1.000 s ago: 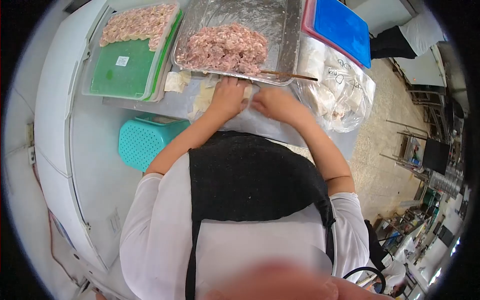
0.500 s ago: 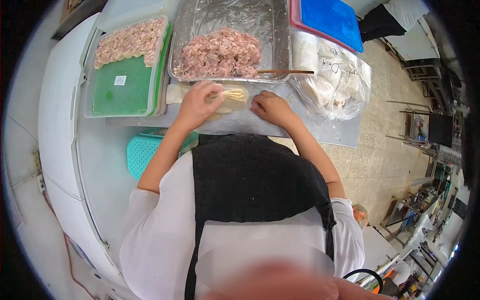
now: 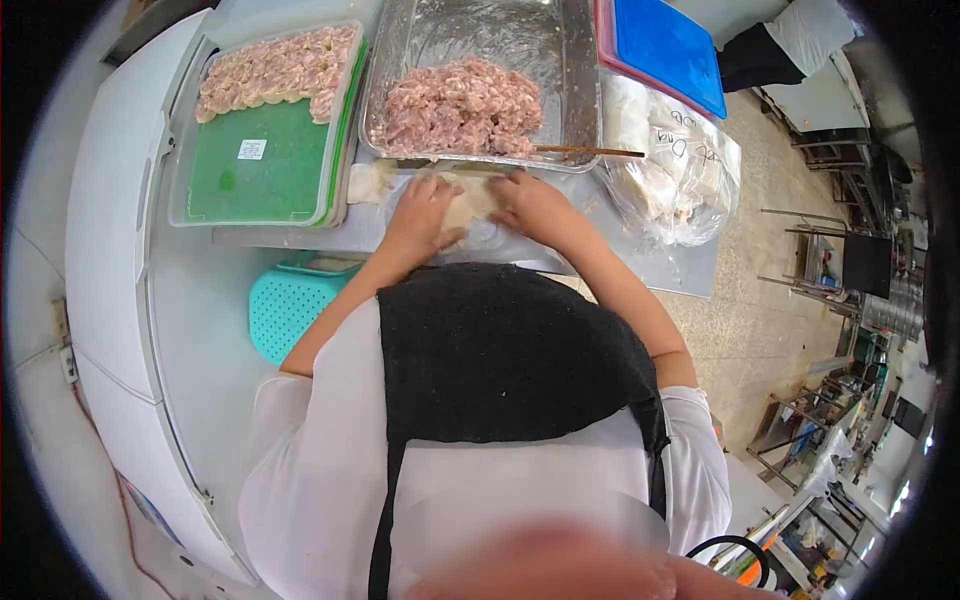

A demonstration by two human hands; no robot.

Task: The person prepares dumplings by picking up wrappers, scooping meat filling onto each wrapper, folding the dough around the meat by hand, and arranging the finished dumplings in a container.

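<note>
Pale, thin dough wrappers (image 3: 462, 206) lie on the metal table between my two hands. My left hand (image 3: 415, 215) rests over their left side, its fingers stretched out along the top and its thumb apart below. On the right side, my right hand (image 3: 538, 208) touches the wrappers with its fingertips, thumb and fingers apart. A small pale stack of wrappers (image 3: 368, 184) sits left of my left hand. Just beyond my hands, a metal tray (image 3: 480, 30) holds a mound of raw minced meat (image 3: 460, 108), with a thin wooden stick (image 3: 590, 151) lying across its near right edge.
At left, a clear-walled container with a green base (image 3: 245, 185) holds rows of filled dumplings (image 3: 275, 75). Packed wrappers in a plastic bag (image 3: 670, 165) lie at right, below a blue lid (image 3: 668, 50). A turquoise basket (image 3: 295, 310) sits under the table edge. Another person (image 3: 780, 45) stands at upper right.
The folded strips of dough near my left hand no longer show; wrappers now lie spread between my hands. My left fingers have stretched out from a pinch, and my right hand has uncurled onto the wrappers.
</note>
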